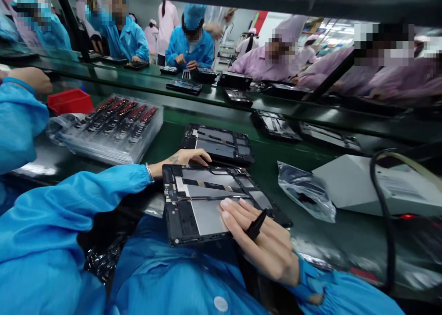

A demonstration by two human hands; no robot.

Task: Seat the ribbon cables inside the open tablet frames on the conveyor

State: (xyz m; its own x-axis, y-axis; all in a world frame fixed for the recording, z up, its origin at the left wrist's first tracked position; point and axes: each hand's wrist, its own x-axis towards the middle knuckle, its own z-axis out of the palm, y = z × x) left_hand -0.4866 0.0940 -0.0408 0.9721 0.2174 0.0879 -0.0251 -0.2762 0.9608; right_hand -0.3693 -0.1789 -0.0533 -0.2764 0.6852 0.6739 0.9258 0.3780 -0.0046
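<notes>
An opened tablet with silver battery cells, dark ribbon cables and a black frame sits low in front of me, slightly tilted. My left hand is curled along its far left edge, thumb out of sight. My right hand lies over the near right part, fingertips resting on a silver cell. Between its fingers is a black pointed tool; the rest of the tool is hidden. Just behind lies a second opened tablet, close to my left fingers.
Stacked clear trays of small parts and a red bin stand left, near a co-worker's arm. Rightward are a plastic bag, a white box and a black cable. More devices line the belt; co-workers sit opposite.
</notes>
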